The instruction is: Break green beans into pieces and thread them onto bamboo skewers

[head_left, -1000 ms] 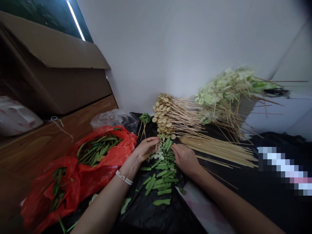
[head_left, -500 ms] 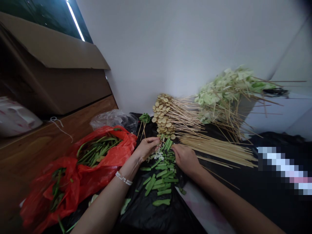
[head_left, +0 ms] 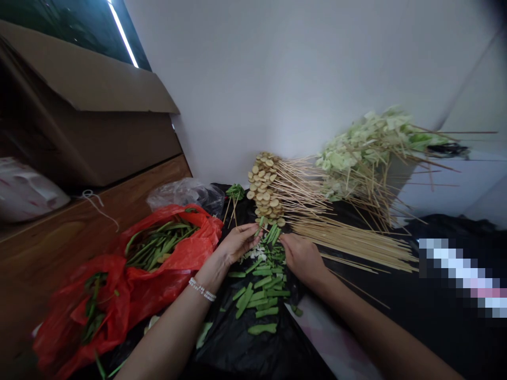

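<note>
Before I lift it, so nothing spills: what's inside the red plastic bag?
The red plastic bag holds long green beans in its open top, and more show in a lower fold. Whatever lies beneath them is covered by the beans and plastic.

Soft, even indoor light fills the view, with a bright strip light (head_left: 123, 34) glaring at the upper left, deep shadow inside the cardboard box (head_left: 91, 148), wide-angle bending toward the frame edges, and a coarsely pixelated patch (head_left: 461, 277) at the right.
</note>
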Motion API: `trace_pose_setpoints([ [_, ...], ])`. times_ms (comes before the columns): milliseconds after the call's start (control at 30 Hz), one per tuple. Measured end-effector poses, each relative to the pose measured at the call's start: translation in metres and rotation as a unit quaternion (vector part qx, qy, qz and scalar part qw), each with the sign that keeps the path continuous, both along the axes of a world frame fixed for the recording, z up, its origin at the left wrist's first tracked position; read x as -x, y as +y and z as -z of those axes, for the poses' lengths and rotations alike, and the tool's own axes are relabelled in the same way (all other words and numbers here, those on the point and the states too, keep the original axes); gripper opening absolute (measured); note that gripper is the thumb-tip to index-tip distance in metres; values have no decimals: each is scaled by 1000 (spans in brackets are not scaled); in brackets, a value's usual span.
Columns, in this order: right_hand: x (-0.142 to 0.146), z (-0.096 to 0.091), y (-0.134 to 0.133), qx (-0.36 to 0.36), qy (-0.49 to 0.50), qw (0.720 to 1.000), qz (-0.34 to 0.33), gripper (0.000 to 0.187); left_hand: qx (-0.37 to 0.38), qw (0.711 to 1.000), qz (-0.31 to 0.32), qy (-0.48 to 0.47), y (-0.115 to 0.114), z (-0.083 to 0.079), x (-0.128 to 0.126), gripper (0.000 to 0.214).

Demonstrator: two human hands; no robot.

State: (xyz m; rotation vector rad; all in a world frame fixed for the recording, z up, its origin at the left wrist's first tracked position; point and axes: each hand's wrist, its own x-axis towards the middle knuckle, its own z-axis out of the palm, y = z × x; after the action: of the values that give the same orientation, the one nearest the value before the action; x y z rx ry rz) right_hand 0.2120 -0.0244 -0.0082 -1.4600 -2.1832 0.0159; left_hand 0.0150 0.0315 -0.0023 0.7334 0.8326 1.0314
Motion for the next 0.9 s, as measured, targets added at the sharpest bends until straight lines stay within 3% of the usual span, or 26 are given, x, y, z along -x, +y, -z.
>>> trace_pose_setpoints([
  [533, 1, 1, -1, -3, -14, 1000, 5, 25, -2, 999, -17, 26, -4, -6, -2, 17],
  [900, 3, 3, -2, 4, -10, 1000, 7, 24, -12, 999, -9, 44, -4, -1, -2, 23],
])
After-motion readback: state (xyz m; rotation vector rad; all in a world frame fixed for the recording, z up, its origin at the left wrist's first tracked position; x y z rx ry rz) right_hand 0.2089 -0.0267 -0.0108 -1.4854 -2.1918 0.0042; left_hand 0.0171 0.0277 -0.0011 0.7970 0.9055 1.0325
